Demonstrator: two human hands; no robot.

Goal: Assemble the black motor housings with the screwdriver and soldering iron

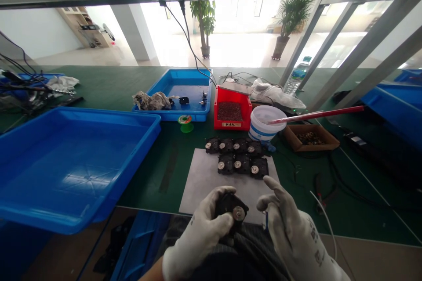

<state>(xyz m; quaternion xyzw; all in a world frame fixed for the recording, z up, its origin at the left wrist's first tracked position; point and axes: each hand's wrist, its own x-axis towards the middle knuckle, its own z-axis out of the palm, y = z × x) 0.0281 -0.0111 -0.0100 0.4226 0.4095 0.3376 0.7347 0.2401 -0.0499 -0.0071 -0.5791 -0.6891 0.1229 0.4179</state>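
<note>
White gloves cover both hands. My left hand [206,221] is closed around a black part [231,206] that has a round silver disc on its face, held over the front edge of a white sheet [198,175]. To the right of it, my right hand [286,224] has its index finger raised and the other fingers curled, with a small thin bluish item [265,220] at the fingertips, too small to identify. Several similar black parts [241,163] with silver discs stand in two rows on the sheet's far side, beyond both hands.
A large blue tray [79,167] lies left, a smaller blue tray [178,116] behind. A red bin [231,125], white bucket [267,125] with a red stick, cardboard box [311,144] and green spool [186,124] surround the sheet. Pliers [323,193] and cables lie right.
</note>
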